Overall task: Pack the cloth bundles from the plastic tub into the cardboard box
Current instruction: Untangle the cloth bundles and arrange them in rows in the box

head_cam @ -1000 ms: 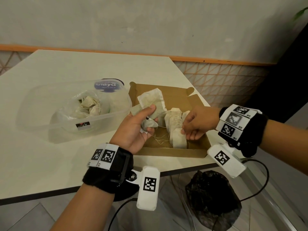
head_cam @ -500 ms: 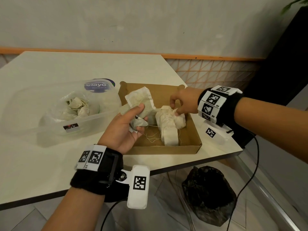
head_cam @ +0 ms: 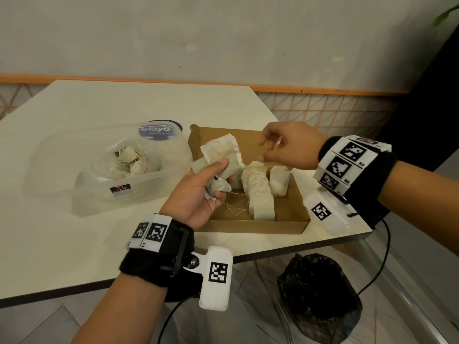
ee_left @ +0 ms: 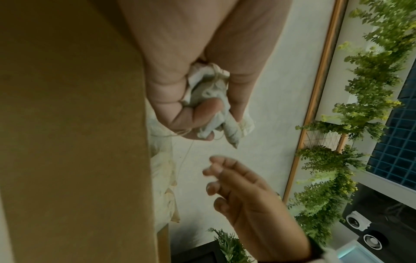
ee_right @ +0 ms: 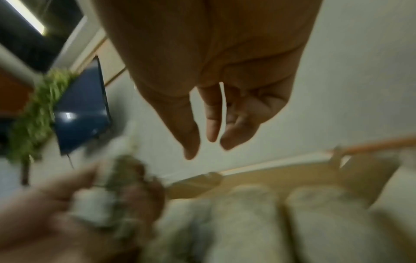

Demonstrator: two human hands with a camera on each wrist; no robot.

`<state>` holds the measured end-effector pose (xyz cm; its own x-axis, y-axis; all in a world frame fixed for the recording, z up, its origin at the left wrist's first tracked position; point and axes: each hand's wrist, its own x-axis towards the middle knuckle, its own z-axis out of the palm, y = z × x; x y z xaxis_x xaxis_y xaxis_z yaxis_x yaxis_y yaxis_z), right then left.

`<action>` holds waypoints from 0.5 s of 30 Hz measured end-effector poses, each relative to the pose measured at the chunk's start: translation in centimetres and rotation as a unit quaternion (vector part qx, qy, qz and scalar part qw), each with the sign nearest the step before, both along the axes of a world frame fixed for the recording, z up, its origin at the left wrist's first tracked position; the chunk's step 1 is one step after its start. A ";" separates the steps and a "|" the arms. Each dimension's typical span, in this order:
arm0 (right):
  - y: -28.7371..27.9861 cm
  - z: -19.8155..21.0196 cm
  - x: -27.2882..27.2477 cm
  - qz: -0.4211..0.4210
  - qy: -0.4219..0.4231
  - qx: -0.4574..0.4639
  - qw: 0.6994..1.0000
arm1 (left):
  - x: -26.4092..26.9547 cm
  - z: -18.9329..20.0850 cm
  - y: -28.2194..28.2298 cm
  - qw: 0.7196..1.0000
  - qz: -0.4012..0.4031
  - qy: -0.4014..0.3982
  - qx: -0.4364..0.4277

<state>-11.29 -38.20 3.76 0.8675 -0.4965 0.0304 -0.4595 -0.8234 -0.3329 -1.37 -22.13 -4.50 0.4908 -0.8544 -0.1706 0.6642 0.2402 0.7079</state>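
My left hand (head_cam: 201,192) grips a clump of pale cloth bundles (head_cam: 223,161) over the left side of the cardboard box (head_cam: 258,225); the same clump (ee_left: 209,99) shows between its curled fingers in the left wrist view. Three rolled bundles (head_cam: 260,192) lie side by side inside the box, with loose threads beside them. My right hand (head_cam: 285,147) hovers above the box's far right part, fingers loosely bent and empty (ee_right: 207,124). The clear plastic tub (head_cam: 62,170) stands left of the box and holds several more bundles (head_cam: 129,160).
The box sits near the white table's front right corner (head_cam: 347,234). A blue-labelled lid (head_cam: 159,131) lies behind the tub. A black bag (head_cam: 320,294) sits on the floor below the table edge. A cable hangs from my right wrist.
My right hand let go of the bundles in the box and rose up and away toward the far right. My left hand kept its clump in about the same place.
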 end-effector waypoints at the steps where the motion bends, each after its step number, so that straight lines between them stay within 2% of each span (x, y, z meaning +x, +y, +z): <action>1: 1.3 0.0 -0.1 0.025 -0.006 0.068 0.997 | 0.0 0.0 0.0 1.000 0.000 0.001 -0.001; 3: 3.4 -0.8 0.1 0.061 0.044 0.163 0.984 | 0.0 0.0 0.0 1.000 0.002 0.001 -0.005; 5: 4.4 -2.3 0.6 0.071 0.092 0.189 0.975 | -0.1 0.1 0.1 1.000 0.007 0.005 -0.011; 9: 4.5 -4.3 1.5 0.066 0.106 0.122 0.985 | -0.4 0.6 0.5 0.999 0.005 0.019 -0.033; 12: 4.3 -4.7 1.7 0.072 0.092 0.134 0.984 | -0.4 0.8 0.9 0.998 0.006 0.032 -0.056; 15: 3.4 -4.9 1.4 0.042 0.079 0.121 0.989 | 0.3 1.1 1.7 0.997 0.021 0.036 -0.068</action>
